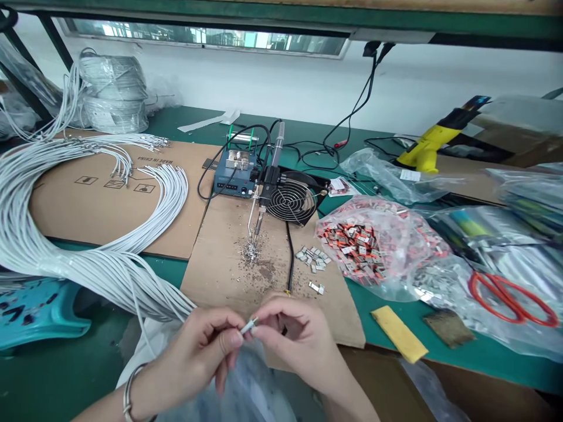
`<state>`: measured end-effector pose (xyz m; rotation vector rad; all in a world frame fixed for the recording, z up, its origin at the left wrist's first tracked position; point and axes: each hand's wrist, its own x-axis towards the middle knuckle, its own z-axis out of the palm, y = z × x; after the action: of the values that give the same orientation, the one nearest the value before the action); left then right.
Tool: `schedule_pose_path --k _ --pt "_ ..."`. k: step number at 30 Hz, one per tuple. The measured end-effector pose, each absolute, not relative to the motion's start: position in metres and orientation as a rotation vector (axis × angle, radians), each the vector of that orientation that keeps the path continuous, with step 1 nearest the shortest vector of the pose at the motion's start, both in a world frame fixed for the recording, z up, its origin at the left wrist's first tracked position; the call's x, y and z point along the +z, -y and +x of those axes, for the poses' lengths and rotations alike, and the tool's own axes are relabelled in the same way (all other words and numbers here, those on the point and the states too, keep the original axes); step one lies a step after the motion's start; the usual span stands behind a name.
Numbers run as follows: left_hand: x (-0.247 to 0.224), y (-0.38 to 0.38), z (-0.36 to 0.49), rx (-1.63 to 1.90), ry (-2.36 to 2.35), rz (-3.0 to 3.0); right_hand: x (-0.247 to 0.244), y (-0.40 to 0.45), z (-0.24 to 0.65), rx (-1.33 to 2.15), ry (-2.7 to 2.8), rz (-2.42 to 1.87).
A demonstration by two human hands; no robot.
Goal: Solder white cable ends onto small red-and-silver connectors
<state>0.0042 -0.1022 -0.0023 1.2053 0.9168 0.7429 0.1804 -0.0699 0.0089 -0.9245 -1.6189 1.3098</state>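
A white cable's cut end (248, 326) sits between my two hands, low in the middle of the view. My left hand (212, 344) is closed in a pinch around the white jacket. The thumb and fingertips of my right hand (295, 329) are pinched at the cable's tip, where a bit of thin wire shows. Just beyond lies a cardboard sheet (224, 258) with solder crumbs (250, 252). A soldering iron (269, 181) stands tip down over the crumbs. Small metal connector pieces (313, 259) lie to the right.
A large bundle of white cables (83, 269) spreads across the left. Behind stand a blue soldering station (232, 179) and a black fan (291, 200). Rightward are a plastic bag of orange-and-metal parts (360, 246), red-handled scissors (505, 299), a yellow sponge (399, 333) and a yellow heat gun (424, 149).
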Motion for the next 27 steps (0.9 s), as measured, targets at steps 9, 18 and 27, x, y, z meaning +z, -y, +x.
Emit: schedule_pose_path --k 9,18,27 --pt "0.010 0.103 0.002 0.649 -1.150 1.775 0.017 0.063 0.179 1.259 1.819 -0.943" --pt "-0.003 0.103 0.010 0.730 -0.925 1.101 0.004 0.073 0.170 0.953 1.755 -0.799" --pt "0.002 0.100 0.012 0.753 -0.918 1.088 0.001 0.068 0.175 1.085 1.702 -0.791"
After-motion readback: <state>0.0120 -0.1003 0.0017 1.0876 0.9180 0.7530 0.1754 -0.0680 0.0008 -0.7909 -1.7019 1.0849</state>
